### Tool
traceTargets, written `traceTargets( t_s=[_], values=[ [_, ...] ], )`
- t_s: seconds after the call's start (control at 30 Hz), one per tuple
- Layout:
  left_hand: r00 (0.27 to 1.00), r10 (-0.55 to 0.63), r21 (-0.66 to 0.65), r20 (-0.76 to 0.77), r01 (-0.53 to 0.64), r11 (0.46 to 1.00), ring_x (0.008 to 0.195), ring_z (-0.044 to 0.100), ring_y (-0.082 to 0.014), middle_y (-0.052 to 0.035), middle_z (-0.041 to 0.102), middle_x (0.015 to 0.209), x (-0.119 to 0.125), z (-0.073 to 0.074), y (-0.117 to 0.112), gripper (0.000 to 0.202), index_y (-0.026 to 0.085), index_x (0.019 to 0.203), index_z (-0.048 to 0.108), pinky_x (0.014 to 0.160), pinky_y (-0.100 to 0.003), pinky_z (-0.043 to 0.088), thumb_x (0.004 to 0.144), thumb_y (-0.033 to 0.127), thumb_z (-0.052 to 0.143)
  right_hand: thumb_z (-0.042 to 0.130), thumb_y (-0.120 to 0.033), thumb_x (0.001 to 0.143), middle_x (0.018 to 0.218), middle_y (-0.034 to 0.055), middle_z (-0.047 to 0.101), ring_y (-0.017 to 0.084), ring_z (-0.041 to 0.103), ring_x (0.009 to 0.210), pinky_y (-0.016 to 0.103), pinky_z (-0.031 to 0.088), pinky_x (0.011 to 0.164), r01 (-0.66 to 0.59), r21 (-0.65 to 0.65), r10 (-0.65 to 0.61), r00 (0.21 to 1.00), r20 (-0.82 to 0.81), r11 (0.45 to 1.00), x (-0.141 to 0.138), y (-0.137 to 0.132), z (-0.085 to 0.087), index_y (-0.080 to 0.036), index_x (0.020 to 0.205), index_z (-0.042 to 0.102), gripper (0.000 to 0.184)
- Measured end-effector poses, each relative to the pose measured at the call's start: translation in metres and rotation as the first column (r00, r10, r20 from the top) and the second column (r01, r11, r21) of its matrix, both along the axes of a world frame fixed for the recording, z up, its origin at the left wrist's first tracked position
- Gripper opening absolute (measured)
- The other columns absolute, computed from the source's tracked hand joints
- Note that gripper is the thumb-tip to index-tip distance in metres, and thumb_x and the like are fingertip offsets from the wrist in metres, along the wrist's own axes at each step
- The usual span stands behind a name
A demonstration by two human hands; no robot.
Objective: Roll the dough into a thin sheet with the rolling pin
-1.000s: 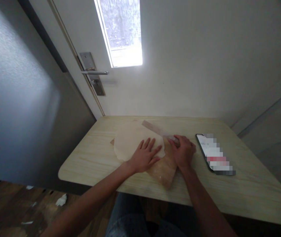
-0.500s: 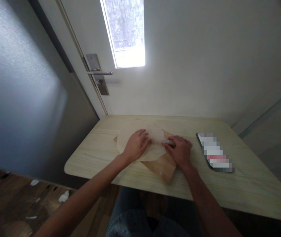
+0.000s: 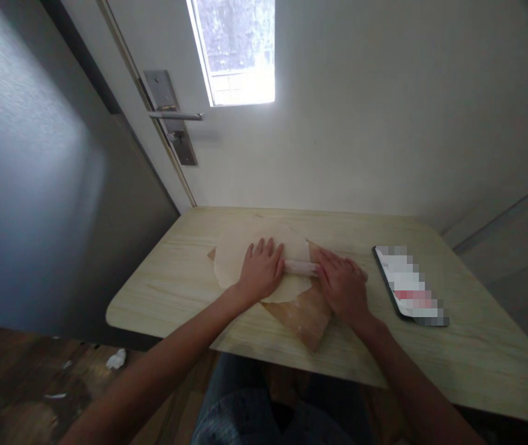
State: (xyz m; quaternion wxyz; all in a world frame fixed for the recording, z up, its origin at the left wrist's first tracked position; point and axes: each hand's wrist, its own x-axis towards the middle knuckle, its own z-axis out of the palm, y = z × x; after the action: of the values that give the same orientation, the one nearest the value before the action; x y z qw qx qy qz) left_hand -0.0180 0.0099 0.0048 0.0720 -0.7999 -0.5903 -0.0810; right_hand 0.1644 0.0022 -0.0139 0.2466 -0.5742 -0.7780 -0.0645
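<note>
A thin round sheet of pale dough (image 3: 231, 262) lies on a wooden board (image 3: 308, 315) on the light wood table (image 3: 454, 352). A rolling pin (image 3: 301, 267) lies across the dough, its middle showing between my hands. My left hand (image 3: 260, 270) rests palm down on the pin's left part, fingers stretched forward. My right hand (image 3: 344, 285) lies flat over the pin's right end, fingers extended toward the left.
A phone (image 3: 407, 287) with a lit screen lies face up on the table to the right of the board. A white door with a metal handle (image 3: 174, 115) and a bright glass pane stands behind the table. Paper scraps (image 3: 115, 358) lie on the wooden floor at the left.
The rolling pin went from lying diagonally beyond the dough to lying across it. My left hand moved off the flat dough onto the pin; both palms now press on it.
</note>
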Motion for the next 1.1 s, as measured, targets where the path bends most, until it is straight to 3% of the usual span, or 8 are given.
traceTargets(
  t_s=[0.17, 0.5, 0.7, 0.8, 0.9, 1.1],
  values=[
    [0.998, 0.051, 0.005, 0.028, -0.051, 0.999, 0.123, 0.032, -0.0257, -0.0077, 0.04, 0.133, 0.006, 0.0, 0.016, 0.045, 0.02, 0.129, 0.034, 0.099, -0.043, 0.026, 0.089, 0.034, 0.019, 0.026, -0.032, 0.089, 0.127, 0.0067, 0.048, 0.023, 0.035, 0.12, 0.046, 0.02, 0.097, 0.016, -0.044, -0.011, 0.995, 0.096, 0.999, -0.004, 0.018, 0.003, -0.018, 0.123, 0.045, 0.042],
    [0.992, 0.096, -0.115, 0.085, -0.086, 0.99, 0.12, 0.036, -0.0221, -0.0094, 0.042, 0.131, 0.01, 0.005, 0.083, 0.047, 0.017, 0.129, 0.032, 0.095, -0.037, 0.032, 0.09, 0.037, 0.015, 0.024, -0.033, 0.087, 0.131, 0.0127, 0.042, 0.025, 0.038, 0.119, 0.049, 0.026, 0.093, 0.095, -0.197, -0.066, 0.987, 0.147, 0.976, -0.007, 0.083, 0.008, -0.017, 0.129, 0.037, 0.047],
    [0.985, 0.05, -0.074, 0.163, -0.038, 0.997, 0.102, 0.051, -0.0185, -0.0105, 0.058, 0.106, 0.01, 0.007, 0.113, 0.045, 0.011, 0.106, 0.052, 0.087, -0.031, 0.037, 0.091, 0.029, 0.013, 0.029, -0.034, 0.086, 0.131, 0.017, 0.039, 0.029, 0.035, 0.12, 0.053, 0.024, 0.093, 0.104, -0.277, -0.071, 0.989, 0.127, 0.955, -0.007, 0.115, 0.009, -0.012, 0.129, 0.035, 0.049],
    [0.989, 0.039, -0.058, 0.146, -0.031, 0.998, 0.091, 0.056, -0.0176, -0.0103, 0.061, 0.095, 0.012, 0.009, 0.121, 0.05, 0.011, 0.091, 0.057, 0.081, -0.03, 0.04, 0.091, 0.028, 0.01, 0.033, -0.035, 0.084, 0.128, 0.0194, 0.042, 0.03, 0.038, 0.117, 0.051, 0.028, 0.091, 0.109, -0.293, -0.082, 0.991, 0.102, 0.95, -0.007, 0.127, 0.01, -0.01, 0.126, 0.038, 0.049],
    [0.993, 0.068, -0.072, 0.095, -0.061, 0.996, 0.088, 0.056, -0.0174, -0.0109, 0.061, 0.093, 0.013, 0.01, 0.123, 0.049, 0.011, 0.091, 0.057, 0.078, -0.029, 0.041, 0.091, 0.027, 0.011, 0.034, -0.036, 0.084, 0.124, 0.0206, 0.045, 0.03, 0.04, 0.115, 0.047, 0.031, 0.089, 0.124, -0.314, -0.101, 0.991, 0.087, 0.941, -0.007, 0.132, 0.012, -0.008, 0.123, 0.041, 0.049],
    [0.988, 0.145, -0.067, 0.049, -0.141, 0.988, 0.086, 0.056, -0.0196, -0.0115, 0.06, 0.092, 0.012, 0.01, 0.106, 0.041, 0.011, 0.091, 0.057, 0.072, -0.03, 0.043, 0.089, 0.025, 0.018, 0.033, -0.036, 0.084, 0.126, 0.02, 0.044, 0.03, 0.037, 0.117, 0.047, 0.03, 0.089, 0.158, -0.272, -0.13, 0.984, 0.12, 0.949, -0.009, 0.111, 0.016, -0.009, 0.12, 0.046, 0.046]
  ],
)
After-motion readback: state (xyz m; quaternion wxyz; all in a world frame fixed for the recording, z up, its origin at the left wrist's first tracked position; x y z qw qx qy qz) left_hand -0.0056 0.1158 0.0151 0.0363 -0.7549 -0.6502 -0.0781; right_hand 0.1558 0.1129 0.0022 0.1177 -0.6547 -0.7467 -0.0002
